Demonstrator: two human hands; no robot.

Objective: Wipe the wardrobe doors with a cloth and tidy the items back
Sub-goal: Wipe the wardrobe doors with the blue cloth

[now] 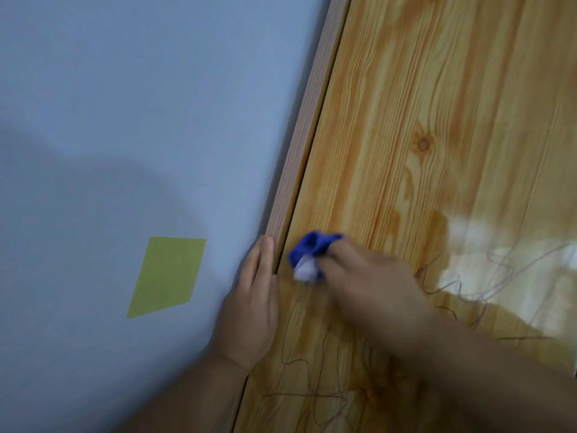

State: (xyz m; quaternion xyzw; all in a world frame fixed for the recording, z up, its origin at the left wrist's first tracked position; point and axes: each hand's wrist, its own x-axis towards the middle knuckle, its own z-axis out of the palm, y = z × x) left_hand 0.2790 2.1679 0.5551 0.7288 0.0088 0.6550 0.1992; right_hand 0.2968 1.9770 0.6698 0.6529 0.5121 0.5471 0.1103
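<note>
The right hand [359, 276], blurred, gripped a bunched blue cloth [309, 256] against the wardrobe door [437, 135], just inside its left edge. The left hand [253, 310] lay flat, fingers straight and together, on the side frame [299, 151]. Above, the glossy door stood bare; pen scribbles [312, 385] marked it lower down. A green patch [167, 276] sat on the grey wall [125, 104].

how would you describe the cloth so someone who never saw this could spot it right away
Start at the big wood-grain wardrobe door filling the right side, and follow its left edge down to where two hands meet. The cloth is the small bunched wad in the right hand, pressed on the door. It is the only bright blue thing, with a white patch.
</note>
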